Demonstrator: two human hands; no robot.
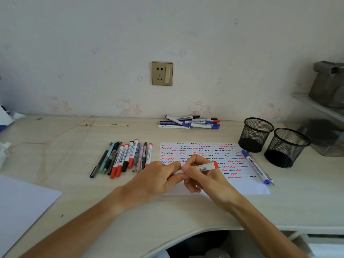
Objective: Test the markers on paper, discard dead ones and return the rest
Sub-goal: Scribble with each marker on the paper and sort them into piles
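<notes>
My right hand (202, 175) grips a white marker with a red end (206, 167) over the near part of the test paper (240, 165), which is covered in red, blue and black squiggles. My left hand (158, 178) pinches the marker's left end; that end is hidden by the fingers. A row of several red, black and other pens (124, 158) lies left of the paper. A blue marker (255, 165) and a thin pen lie on the paper's right edge. A pile of mostly blue markers (189, 122) sits at the back by the wall.
Two black mesh pen cups (256, 134) (285, 147) stand right of the paper. A blank sheet (20, 205) lies at the near left. A cord (55, 136) trails across the left of the desk. A clear shelf unit (320, 125) is at far right.
</notes>
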